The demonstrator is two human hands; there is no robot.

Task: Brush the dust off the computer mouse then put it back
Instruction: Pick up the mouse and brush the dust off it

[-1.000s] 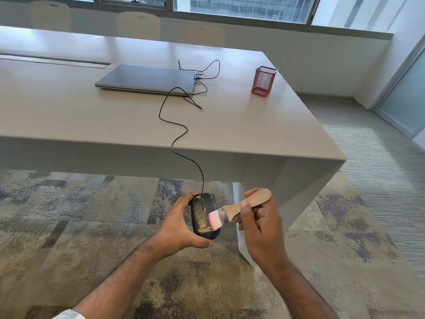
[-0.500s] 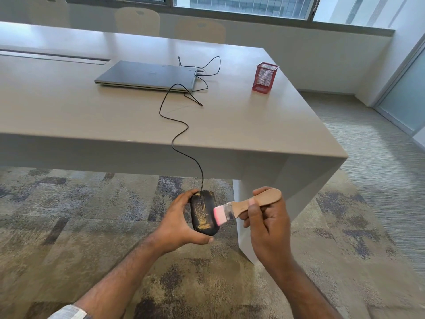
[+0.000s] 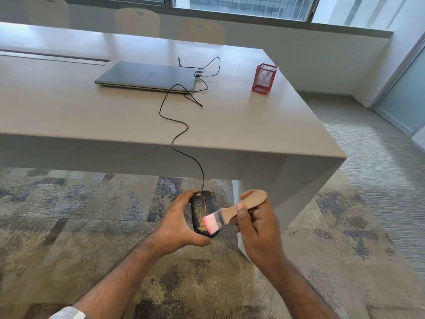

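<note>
Carpet [image 3: 69, 238] underfoot, patterned grey-brown — both hands work over it, just in front of the table [image 3: 264, 134] and below its near edge. Left hand [image 3: 177, 226] is wrapped around the computer mouse [image 3: 203, 210], thumb on the near end, fingers on the far side; mouse is black, top face up, tan dust streaked along its left side and near end. Right hand [image 3: 255, 222] is closed on the wooden handle of the brush [image 3: 230, 212], pink bristles touching the mouse's near right part.

Risks, as I read them:
- Cable [image 3: 177, 134] runs from the mouse up over the table's near edge, across the top to the laptop [image 3: 147, 75] farther back. Pull the mouse lower or nearer and the slack goes — it could drag the laptop or unseat the plug.
- Grip is side-only; a hard stroke toward the thumb could twist the mouse out, leaving it hanging by the cable.
- Dust falls onto the carpet, not the table — fine, but the left-side streak is partly under the fingers, likely missed without regripping.

Red mesh pen cup [image 3: 264, 78] at the table's far right, well clear of the cable.
</note>
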